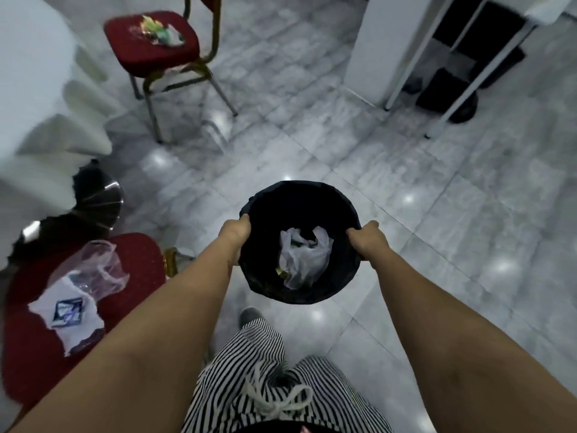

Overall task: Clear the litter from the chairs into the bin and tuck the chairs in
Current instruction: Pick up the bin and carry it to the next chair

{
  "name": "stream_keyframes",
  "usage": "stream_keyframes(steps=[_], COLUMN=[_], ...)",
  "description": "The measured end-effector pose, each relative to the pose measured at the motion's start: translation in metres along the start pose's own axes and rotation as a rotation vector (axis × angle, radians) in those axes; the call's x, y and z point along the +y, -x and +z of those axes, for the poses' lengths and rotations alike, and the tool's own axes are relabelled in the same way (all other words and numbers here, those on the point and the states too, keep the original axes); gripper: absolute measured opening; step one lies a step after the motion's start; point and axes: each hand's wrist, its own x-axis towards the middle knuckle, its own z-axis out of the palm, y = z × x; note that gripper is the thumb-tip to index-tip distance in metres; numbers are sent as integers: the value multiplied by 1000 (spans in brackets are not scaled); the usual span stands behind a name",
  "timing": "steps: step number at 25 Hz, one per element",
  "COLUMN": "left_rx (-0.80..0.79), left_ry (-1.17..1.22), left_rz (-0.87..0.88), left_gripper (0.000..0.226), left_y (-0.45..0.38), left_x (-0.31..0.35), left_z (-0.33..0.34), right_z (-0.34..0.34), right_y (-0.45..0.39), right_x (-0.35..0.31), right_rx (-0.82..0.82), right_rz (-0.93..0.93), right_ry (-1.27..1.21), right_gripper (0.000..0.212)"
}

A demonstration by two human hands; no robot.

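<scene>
Over the grey tiled floor (390, 170), at centre frame, a round black bin (340, 276) lined with a dark bag is held up by both hands; the left hand (235, 234) is curled over the left rim, fingers wrapped round the edge; the right hand (368, 242) is curled over the right rim in the same manner; both forearms are extended forward from the lower corners. Inside the bin a crumpled white plastic bag (304, 257) is seen, with a scrap of yellow-green litter beside it.

At lower left a red-cushioned chair (137, 260) is noted, just beside the left forearm; on its seat lie a clear plastic bag (100, 267) and a torn white wrapper with a blue print (67, 312), the two touching or overlapping. At upper left a second red chair (150, 48) with gold-coloured metal legs stands well apart from the bin; a small heap of coloured and white litter (160, 34) rests on its seat. Both chairs stand out from a surface draped in a pleated white cloth (46, 98) along the left edge; a chromed base is partly visible beneath the cloth.

At upper right a white-framed unit (371, 48) with dark contents is recorded; details blurred. Striped trousers (249, 379) with a white drawstring occupy the lower centre.
</scene>
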Motion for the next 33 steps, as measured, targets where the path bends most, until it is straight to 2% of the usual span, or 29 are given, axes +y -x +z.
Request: stream_keyframes(steps=[8, 14, 20, 28, 30, 33], left_rx=[147, 213, 382, 499, 484, 552], left_ry=[164, 464, 702, 824, 874, 898], left_rz=[-55, -154, -156, -255, -259, -267], left_gripper=[56, 60, 52, 52, 55, 59], left_y=[-67, -114, -144, -209, -228, -260], left_x=[76, 125, 169, 198, 202, 201], left_z=[-46, -65, -63, -99, -115, -132], right_z=[15, 31, 38, 92, 114, 147], right_y=[-86, -166, -222, -261, -273, -286], right_x=[-132, -249, -359, -457, -478, -506], right_rx=[-96, -231, -349, -438, -437, -445], right_rz=[-146, -328, -515, -600, -614, -622], right_ry=[143, 325, 493, 617, 643, 679], right_gripper=[60, 65, 62, 66, 63, 57])
